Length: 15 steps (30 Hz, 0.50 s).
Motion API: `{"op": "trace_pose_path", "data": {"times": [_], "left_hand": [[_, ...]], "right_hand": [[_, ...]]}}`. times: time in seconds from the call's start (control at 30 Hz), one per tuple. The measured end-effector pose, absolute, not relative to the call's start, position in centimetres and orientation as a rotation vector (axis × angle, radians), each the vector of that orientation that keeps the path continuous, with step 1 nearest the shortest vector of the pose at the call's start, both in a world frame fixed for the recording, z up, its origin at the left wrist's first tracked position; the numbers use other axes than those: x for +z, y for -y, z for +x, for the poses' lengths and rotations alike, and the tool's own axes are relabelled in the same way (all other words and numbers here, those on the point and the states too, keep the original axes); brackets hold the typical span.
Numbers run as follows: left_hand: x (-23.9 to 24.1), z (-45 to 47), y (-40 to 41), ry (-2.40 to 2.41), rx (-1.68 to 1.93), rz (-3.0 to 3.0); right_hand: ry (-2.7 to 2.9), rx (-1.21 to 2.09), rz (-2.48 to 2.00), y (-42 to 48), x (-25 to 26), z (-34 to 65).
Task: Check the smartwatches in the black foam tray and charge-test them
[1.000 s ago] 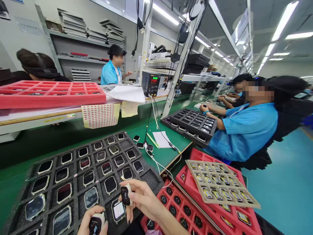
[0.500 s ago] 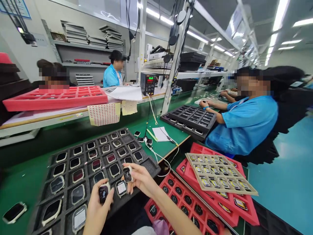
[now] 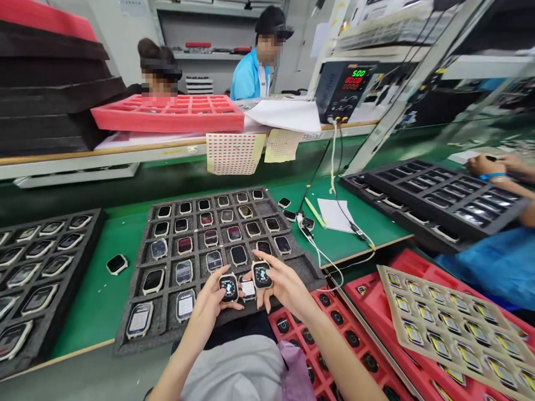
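My left hand [image 3: 212, 298] is closed around a smartwatch case [image 3: 228, 288] with a lit dark screen, held by its edges. In my right hand [image 3: 283, 281] is a second smartwatch case [image 3: 262, 274], its screen also lit, gripped between thumb and fingers. Both are strapless and face up, side by side above the front edge of a dark grey foam tray [image 3: 167, 328]. Between them, partly covered by my fingers, a watch with a white screen [image 3: 248, 288] sits in the tray. Watch cases fill many of the tray's compartments, most with dark screens.
Another watch tray [image 3: 98, 228] stands at left, with a loose watch [image 3: 117, 264] between the trays. Behind are small watches, cables and a green pen [image 3: 315, 213]. Red foam trays [image 3: 368, 323] lie at right. A power supply [image 3: 346, 92] stands on the shelf; co-workers sit nearby.
The view has swung left and down, bringing the left tray into sight. My hands have come closer together, each still holding its watch; the left watch's screen now faces me more squarely.
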<state>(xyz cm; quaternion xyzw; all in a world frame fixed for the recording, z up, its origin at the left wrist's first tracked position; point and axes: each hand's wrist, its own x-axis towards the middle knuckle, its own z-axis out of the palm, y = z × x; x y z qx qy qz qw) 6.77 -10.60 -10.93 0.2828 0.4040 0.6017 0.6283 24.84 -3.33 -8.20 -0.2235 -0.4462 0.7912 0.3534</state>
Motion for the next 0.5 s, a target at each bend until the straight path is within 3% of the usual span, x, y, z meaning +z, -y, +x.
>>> {"op": "trace_pose_path", "data": {"times": [0.5], "left_hand": [[-9.7,6.7,11.2,-1.001,1.232,0.746]], "right_hand": [[1.171,1.937,-0.775,4.0,-8.5,24.6]]}}
